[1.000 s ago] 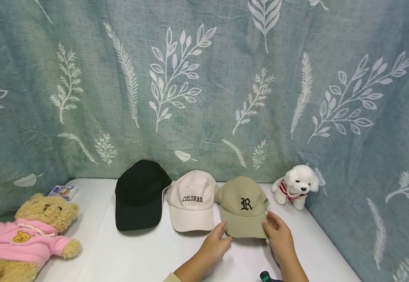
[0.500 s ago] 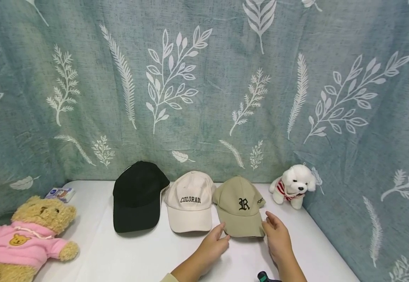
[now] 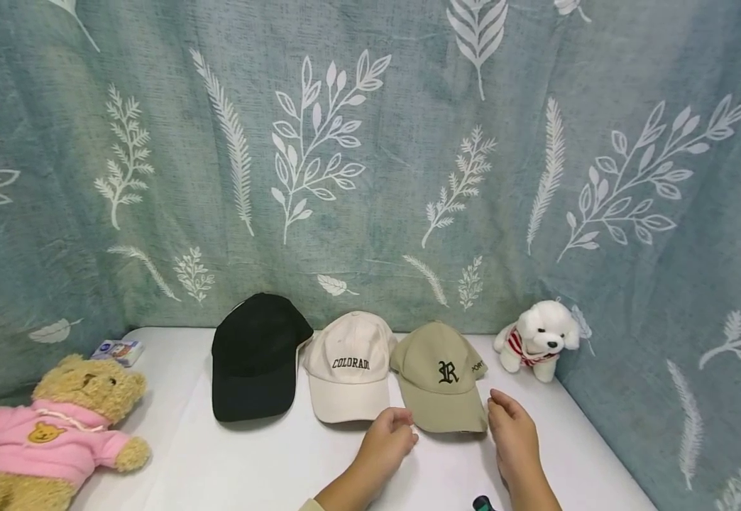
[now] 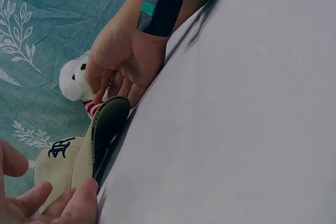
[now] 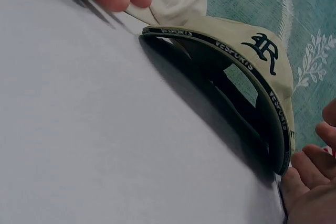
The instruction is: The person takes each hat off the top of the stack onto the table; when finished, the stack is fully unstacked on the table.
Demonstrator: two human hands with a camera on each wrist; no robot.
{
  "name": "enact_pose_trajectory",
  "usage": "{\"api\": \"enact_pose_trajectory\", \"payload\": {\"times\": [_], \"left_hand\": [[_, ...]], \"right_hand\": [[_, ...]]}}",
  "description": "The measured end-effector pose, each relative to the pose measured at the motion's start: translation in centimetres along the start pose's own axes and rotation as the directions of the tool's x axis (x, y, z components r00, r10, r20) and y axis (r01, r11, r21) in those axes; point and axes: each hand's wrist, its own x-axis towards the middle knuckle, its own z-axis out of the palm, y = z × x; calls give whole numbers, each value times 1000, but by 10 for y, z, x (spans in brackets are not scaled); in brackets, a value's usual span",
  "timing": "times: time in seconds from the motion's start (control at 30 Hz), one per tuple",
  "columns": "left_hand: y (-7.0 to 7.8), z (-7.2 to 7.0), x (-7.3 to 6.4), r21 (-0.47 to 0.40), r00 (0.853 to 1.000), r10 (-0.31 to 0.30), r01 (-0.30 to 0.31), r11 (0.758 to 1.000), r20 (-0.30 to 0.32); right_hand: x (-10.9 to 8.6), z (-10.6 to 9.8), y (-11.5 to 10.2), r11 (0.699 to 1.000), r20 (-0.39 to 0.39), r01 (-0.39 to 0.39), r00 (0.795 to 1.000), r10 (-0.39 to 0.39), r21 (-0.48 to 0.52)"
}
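Observation:
An olive-khaki baseball cap (image 3: pixel 442 376) with a black embroidered R sits on the white table, brim toward me. My left hand (image 3: pixel 386 441) is just left of its brim, fingers loosely bent and holding nothing. To the right of the brim is my right hand (image 3: pixel 514 434), fingers relaxed and nothing in its grasp. The right wrist view shows the brim's dark underside and lettered edging, with the right fingers (image 5: pixel 310 169) close beside one end. A cream cap (image 3: pixel 349 369) reading COLORADO stands just left of the khaki one, and a black cap (image 3: pixel 255 362) is left of that.
A white plush dog (image 3: pixel 544 333) in a red-striped scarf stands at the back right. At the left lies a teddy bear (image 3: pixel 45 433) in a pink hoodie, with a small packet (image 3: pixel 118 351) behind it. A patterned curtain (image 3: pixel 396 177) hangs behind the table (image 3: pixel 217 468).
Both hands have come off the khaki cap's brim, the right hand easing outward. The left fingers have bent a little more. The cap remains in the row; the head view shifts slightly.

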Motion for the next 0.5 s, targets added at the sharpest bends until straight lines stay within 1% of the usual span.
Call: {"api": "enact_pose_trajectory", "payload": {"times": [0.03, 0.13, 0.27, 0.33, 0.4, 0.47, 0.5], "left_hand": [[0, -1, -1, -10, 1000, 10, -10, 1000, -1], [0, -4, -5, 17, 999, 47, -48, 999, 19], [3, -10, -11, 99, 994, 78, -87, 991, 82], [6, -14, -14, 119, 990, 87, -99, 988, 108], [8, -19, -17, 132, 988, 102, -118, 984, 117], [10, -26, -20, 134, 987, 116, -131, 982, 114], [11, -29, -21, 130, 987, 123, -137, 982, 106]], "right_hand": [[-2, 1, -1, 1000, -15, 5, 1000, -5, -9], [-8, 5, -4, 999, -72, 38, 997, -40, -19], [-15, 12, -11, 997, -130, 80, 988, -78, 15], [-19, 16, -16, 994, -131, 88, 988, -79, 63], [-23, 19, -19, 988, -112, 87, 991, -73, 127], [-27, 24, -23, 975, -81, 87, 994, -72, 204], [-29, 27, -25, 963, -63, 87, 995, -74, 255]]}}
